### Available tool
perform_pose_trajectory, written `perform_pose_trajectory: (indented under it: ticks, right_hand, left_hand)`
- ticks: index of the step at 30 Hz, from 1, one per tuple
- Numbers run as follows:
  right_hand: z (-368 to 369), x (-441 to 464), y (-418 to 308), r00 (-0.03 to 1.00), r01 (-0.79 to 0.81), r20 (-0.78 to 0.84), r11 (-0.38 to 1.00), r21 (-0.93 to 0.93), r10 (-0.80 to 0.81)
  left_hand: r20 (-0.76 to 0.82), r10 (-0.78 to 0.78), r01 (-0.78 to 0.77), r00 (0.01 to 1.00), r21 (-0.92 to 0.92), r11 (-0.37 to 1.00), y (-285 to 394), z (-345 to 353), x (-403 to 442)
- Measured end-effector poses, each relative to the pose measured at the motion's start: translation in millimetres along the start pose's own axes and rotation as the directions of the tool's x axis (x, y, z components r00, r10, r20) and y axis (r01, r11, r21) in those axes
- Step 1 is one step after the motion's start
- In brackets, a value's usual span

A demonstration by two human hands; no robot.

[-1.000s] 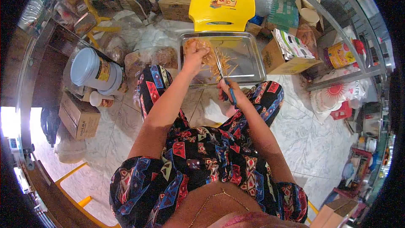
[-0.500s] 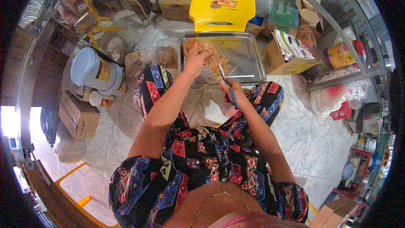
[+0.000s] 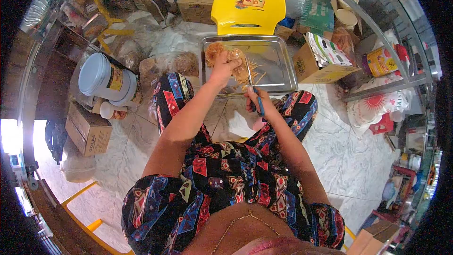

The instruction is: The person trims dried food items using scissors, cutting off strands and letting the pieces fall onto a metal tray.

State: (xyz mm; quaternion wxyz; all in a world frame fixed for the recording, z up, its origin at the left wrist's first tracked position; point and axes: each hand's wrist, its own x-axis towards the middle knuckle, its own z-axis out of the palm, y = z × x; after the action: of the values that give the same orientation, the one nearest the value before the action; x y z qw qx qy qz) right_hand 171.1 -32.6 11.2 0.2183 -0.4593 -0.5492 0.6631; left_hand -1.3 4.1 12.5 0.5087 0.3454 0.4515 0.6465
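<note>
My left hand [image 3: 223,69] is closed on a brownish-orange, stringy bundle [image 3: 238,59] over the left half of a clear rectangular tray [image 3: 289,68]. My right hand [image 3: 259,101] grips blue-handled scissors [image 3: 258,100], their blades pointing up against the right side of the bundle. Thin straw-coloured strips [image 3: 255,72] lie in the tray beside the blades. Another orange-brown clump [image 3: 213,53] rests at the tray's upper left. What exactly the bundle is made of is too small to tell.
A yellow chair back [image 3: 248,9] rises behind the tray. Blue buckets [image 3: 101,78] and a cardboard box [image 3: 88,130] stand at the left. An open box [image 3: 314,66] holding packets is at the right, near a metal shelf frame [image 3: 387,89].
My left hand has turned and shifted slightly right and down with the bundle, showing more of the clump at the upper left. The scissors remain close to the bundle.
</note>
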Motion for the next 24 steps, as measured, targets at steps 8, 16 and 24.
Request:
perform_pose_trajectory:
  ticks: [8,16,24]
  right_hand:
    - [-2.5,-4.4,-0.9,0.999,0.035,-0.012,0.999,0.01,-0.035]
    - [-0.1,2.1,0.8,0.999,0.029,-0.047,0.999,0.029,-0.028]
    - [-4.0,0.7,0.6,0.994,0.011,-0.108,0.996,-0.084,-0.02]
  left_hand:
    - [0.048,-0.034,0.038,0.998,-0.078,0.996,4.3,2.2,-1.6]
    - [0.131,-0.089,0.095,0.987,-0.041,0.995,0.5,8.2,-10.4]
    - [0.146,-0.139,0.161,0.98,-0.151,0.975,-10.0,8.7,-7.2]
